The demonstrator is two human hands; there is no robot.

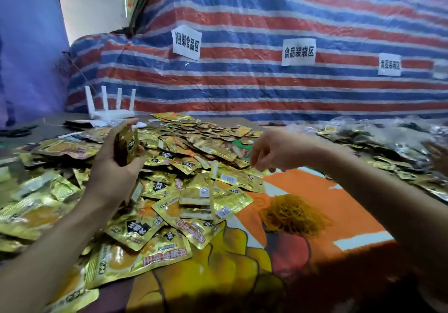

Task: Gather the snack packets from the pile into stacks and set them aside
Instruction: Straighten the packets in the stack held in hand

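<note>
A wide pile of gold snack packets covers the left and middle of the table. My left hand is raised over the pile and grips a small upright stack of packets between thumb and fingers. My right hand reaches down to the pile's right edge, its fingers curled at a packet lying there. Whether the fingertips pinch that packet is unclear. A short flat stack of packets lies at the pile's near edge.
A heap of yellow rubber bands lies on the orange printed table cover. Bagged packets are heaped at the right. A white router stands at the back left, before a striped tarp wall with paper labels.
</note>
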